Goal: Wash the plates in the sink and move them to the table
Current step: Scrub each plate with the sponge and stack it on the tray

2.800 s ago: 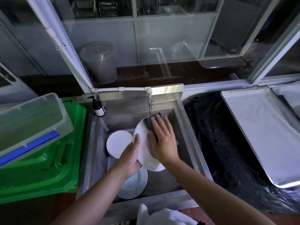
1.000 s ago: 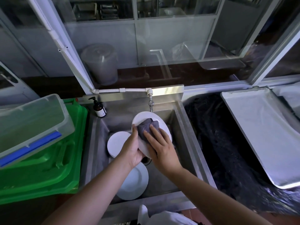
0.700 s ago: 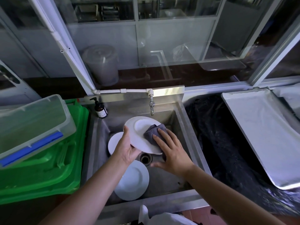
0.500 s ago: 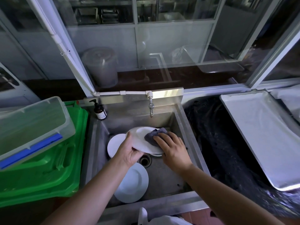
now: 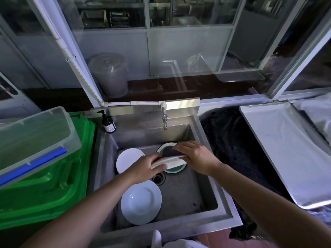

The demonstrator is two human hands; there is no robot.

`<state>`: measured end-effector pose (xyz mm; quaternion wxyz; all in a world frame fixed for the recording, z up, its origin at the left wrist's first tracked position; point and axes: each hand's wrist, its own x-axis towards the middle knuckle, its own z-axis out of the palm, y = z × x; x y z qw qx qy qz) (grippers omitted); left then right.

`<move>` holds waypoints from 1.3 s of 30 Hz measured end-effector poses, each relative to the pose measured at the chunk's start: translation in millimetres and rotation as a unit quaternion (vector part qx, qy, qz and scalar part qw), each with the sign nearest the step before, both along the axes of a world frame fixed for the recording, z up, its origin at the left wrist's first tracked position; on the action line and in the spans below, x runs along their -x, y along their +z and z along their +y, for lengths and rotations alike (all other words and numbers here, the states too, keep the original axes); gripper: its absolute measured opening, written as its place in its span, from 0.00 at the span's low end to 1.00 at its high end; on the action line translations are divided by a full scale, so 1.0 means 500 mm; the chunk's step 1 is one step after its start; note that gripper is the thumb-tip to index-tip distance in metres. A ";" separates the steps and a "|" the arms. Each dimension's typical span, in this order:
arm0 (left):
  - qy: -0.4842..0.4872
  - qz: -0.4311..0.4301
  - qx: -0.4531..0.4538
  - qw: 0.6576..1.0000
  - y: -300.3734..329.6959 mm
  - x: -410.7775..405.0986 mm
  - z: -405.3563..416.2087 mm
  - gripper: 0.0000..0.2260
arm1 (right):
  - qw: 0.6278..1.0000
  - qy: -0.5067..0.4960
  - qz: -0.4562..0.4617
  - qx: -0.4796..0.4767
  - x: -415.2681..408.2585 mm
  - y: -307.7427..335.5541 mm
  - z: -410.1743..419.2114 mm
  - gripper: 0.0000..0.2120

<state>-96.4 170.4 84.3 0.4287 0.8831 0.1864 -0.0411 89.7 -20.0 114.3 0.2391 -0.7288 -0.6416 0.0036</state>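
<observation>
at the far left a clear plastic bin (image 5: 34,140) with a blue strip leans over a green crate (image 5: 44,190). just right of them, on the back ledge of the steel sink (image 5: 188,194), stands a dark pump bottle (image 5: 108,123), and the tap (image 5: 164,119) hangs from a white pipe over the basin. inside the basin a small white plate (image 5: 127,158) lies flat at the left, and a larger white plate (image 5: 141,204) lies nearer the front edge, just beside the drain (image 5: 158,178). the left hand (image 5: 145,167) grips the left end of a white plate (image 5: 170,161) held almost edge-on above the basin, thumb curled over the near rim and fingers wrapped behind it. a dark cloth (image 5: 169,151) lies on the upper side of that plate, and the right hand (image 5: 195,156) rests on it with fingers nearly straight and close together, pressing the cloth against the plate. under the held plate sits a dish with a dark green centre and white rim (image 5: 174,170), touching the sink floor. right of the sink the table is covered by a black plastic sheet (image 5: 232,149), and further right a large metal tray (image 5: 290,151) lies tilted on it. a white cloth (image 5: 172,243) shows at the bottom edge, in front of the sink.
</observation>
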 end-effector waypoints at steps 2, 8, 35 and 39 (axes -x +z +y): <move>0.024 -0.026 -0.023 0.999 0.017 -0.008 -0.012 0.24 | 0.999 0.005 0.028 0.015 -0.003 0.017 0.004 0.21; 0.178 -0.036 0.187 0.965 0.029 -0.006 -0.043 0.12 | 0.985 -0.092 0.140 -0.036 -0.010 0.040 0.013 0.23; 0.365 -0.025 0.554 0.748 0.047 -0.013 -0.105 0.22 | 0.967 -0.222 0.114 0.060 0.132 -0.073 0.021 0.30; 0.361 -0.048 0.584 0.725 0.039 -0.041 -0.151 0.22 | 0.983 -0.147 0.092 0.065 0.166 -0.097 -0.001 0.30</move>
